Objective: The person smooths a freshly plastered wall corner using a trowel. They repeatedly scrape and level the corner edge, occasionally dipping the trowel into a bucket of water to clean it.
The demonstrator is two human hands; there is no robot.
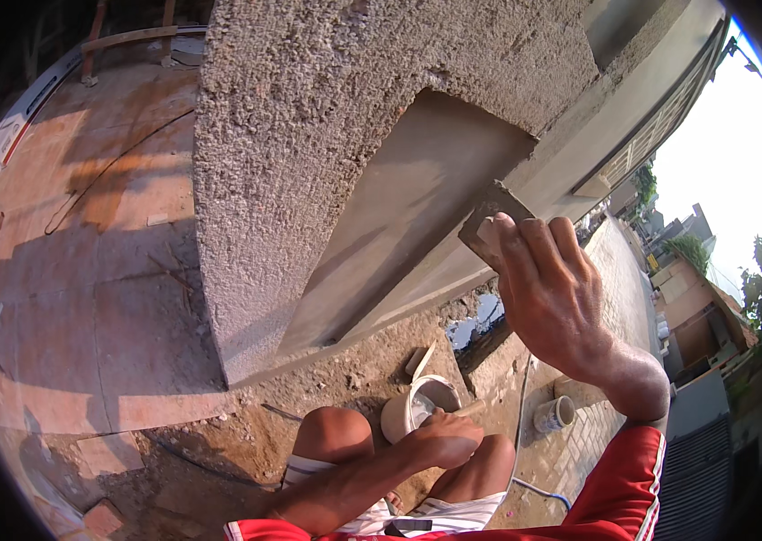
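My right hand [554, 298] is raised at the wall, fingers pinched on a small flat grey scraper plate [487, 213]. The plate is at the edge of a smooth recessed panel [417, 171], framed by rough plaster [282, 117]. Low between my knees, my left hand [446, 439] is curled at the rim of a pale bucket [396, 420]. A tan handle-like piece [469, 409] sticks out beside that hand. What the left fingers hold is hidden.
A second, dirty bucket [554, 414] stands on the paving to the right. A hose [522, 424] runs past my knee. Dark water [480, 322] lies in a ditch at the wall's foot. Reddish boards [56, 325] cover the left side, and a paved street [620, 279] stretches away.
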